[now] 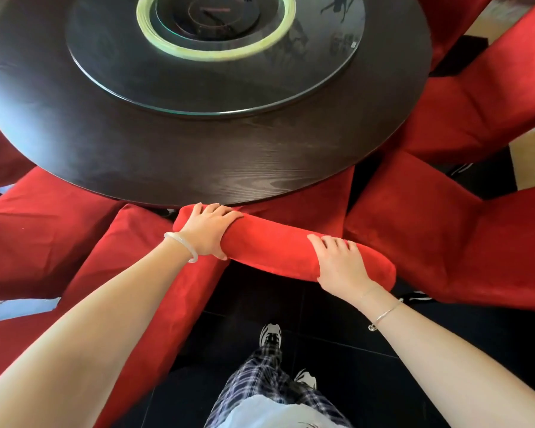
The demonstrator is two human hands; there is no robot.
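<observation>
Person stands behind a dining chair in a red slipcover. The chair back (275, 247) is straight ahead, its padded top close to the rim of the round dark-wood table (198, 162). A strip of red seat shows between the two.

Left hand (209, 231) wraps the left end of the top, fingers over the far side, thumb on the near face. Right hand (340, 261) clasps near the right end the same way. Both grasp the chair back and hold nothing else.

Step in hand, by my reading, is shifting or squaring this chair at the table.
- A wide, even grip like this one should stop the chair from swinging. Both hands should move together.
- The cover looks like loose fabric and may slide, so squeeze through to the frame beneath.
- The right-hand chair (445, 242) is near. The left-hand chair (130, 242) is just beside, and I cannot tell whether it touches. Move straight, not sideways.
- One sneaker (271, 335) stands on the dark floor tiles (337, 335) just behind the chair. The chair legs are hidden, so mind the toes if it comes backward.

Writing: a small pale sticker (354, 44) on the glass turntable (136, 97) is too small to read. No brand shows on the covers. A pale bangle (183, 245) on the left wrist and a thin chain bracelet (386, 313) on the right show no visible marks.
</observation>
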